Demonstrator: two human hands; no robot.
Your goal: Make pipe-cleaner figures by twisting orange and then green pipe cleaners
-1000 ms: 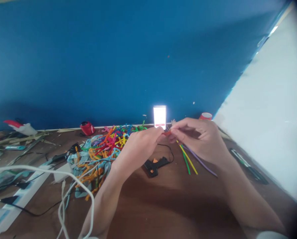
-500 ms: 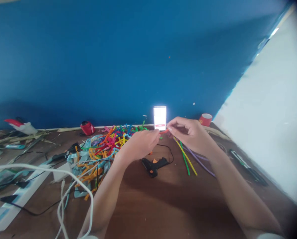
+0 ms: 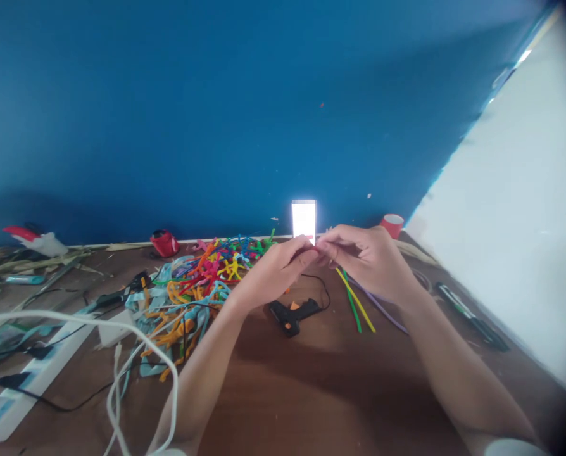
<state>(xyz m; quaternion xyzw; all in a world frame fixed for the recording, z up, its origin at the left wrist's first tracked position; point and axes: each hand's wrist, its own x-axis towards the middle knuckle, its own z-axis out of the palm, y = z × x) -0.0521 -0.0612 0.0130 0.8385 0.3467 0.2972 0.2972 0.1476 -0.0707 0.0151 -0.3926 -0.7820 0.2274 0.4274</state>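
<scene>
Fingertips of my left hand (image 3: 279, 266) and my right hand (image 3: 366, 256) meet over the table, in front of a lit phone (image 3: 304, 220). Both are closed in a pinch on an orange-red pipe cleaner (image 3: 316, 249), mostly hidden by the fingers. Below them lies a black glue gun (image 3: 292, 315) with orange parts. Green (image 3: 352, 305), yellow (image 3: 359, 303) and purple pipe cleaners (image 3: 382, 307) lie under my right hand.
Left of my left arm spreads a tangled heap of coloured pipe cleaners (image 3: 207, 278). A white power strip (image 3: 40, 380) and a looping white cable (image 3: 175, 386) lie nearer. Red tape (image 3: 391, 225) and a dark marker (image 3: 473, 320) are at right.
My hands have drawn together, and their fingertips now touch. Less of the orange-red pipe cleaner shows between them. The glue gun and the heap have not moved.
</scene>
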